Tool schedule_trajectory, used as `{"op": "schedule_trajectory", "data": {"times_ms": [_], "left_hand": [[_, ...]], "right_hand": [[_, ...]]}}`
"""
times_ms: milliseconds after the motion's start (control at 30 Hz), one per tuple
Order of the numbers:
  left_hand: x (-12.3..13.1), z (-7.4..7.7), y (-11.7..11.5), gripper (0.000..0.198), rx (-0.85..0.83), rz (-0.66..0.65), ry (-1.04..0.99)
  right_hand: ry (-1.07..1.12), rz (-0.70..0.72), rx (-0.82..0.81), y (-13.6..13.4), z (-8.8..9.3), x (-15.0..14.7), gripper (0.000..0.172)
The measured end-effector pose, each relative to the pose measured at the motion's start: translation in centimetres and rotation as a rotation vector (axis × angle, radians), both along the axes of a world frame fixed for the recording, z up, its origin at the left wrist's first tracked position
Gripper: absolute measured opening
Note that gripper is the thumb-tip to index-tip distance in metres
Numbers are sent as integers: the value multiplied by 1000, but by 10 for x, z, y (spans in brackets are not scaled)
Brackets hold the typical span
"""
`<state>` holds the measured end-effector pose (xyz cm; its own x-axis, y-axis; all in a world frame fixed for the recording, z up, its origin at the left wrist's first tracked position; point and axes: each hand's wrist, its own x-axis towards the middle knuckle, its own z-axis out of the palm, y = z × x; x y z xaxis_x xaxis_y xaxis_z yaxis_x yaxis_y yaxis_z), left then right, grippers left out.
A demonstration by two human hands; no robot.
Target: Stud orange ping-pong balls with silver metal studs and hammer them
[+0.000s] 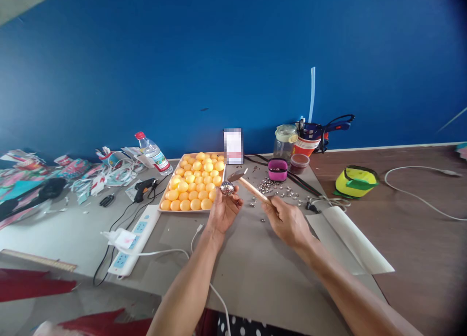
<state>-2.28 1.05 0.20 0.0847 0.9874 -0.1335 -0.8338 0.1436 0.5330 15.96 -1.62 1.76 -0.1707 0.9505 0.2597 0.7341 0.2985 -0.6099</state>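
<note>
In my left hand is a shiny silver ball, its surface covered in small metal pieces. My right hand grips the wooden handle of a small hammer. The hammer's head is just above and to the right of the ball; whether they touch I cannot tell. Small silver metal pieces lie scattered on the table behind my hands. A purple container with some pieces inside stands beyond them. To the left is a shallow box full of orange balls.
A power strip, cables and a glue gun lie at left, near a water bottle. At the back right stand a clear jar and a tool-filled paper cup. White paper and a yellow-green container are on the right.
</note>
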Motion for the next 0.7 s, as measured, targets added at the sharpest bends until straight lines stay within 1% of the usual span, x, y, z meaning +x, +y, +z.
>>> {"op": "schedule_trajectory", "data": {"times_ms": [100, 300, 400, 467, 600, 700], "left_hand": [[0, 1, 0, 30, 8, 9, -13], [0, 1, -2, 20, 48, 13, 21], [0, -1, 0, 20, 27, 41, 31], [0, 0, 0, 21, 13, 60, 48], [0, 4, 0, 25, 26, 54, 72], [1, 6, -1, 29, 39, 50, 70]], "right_hand": [[-61, -4, -23, 0, -1, -1, 26], [30, -37, 8, 1, -2, 0, 29], [-40, -41, -34, 3, -2, 0, 24], [-47, -49, -54, 3, -2, 0, 24], [79, -67, -20, 1, 1, 2, 30], [122, -73, 8, 0, 3, 4, 31]]}}
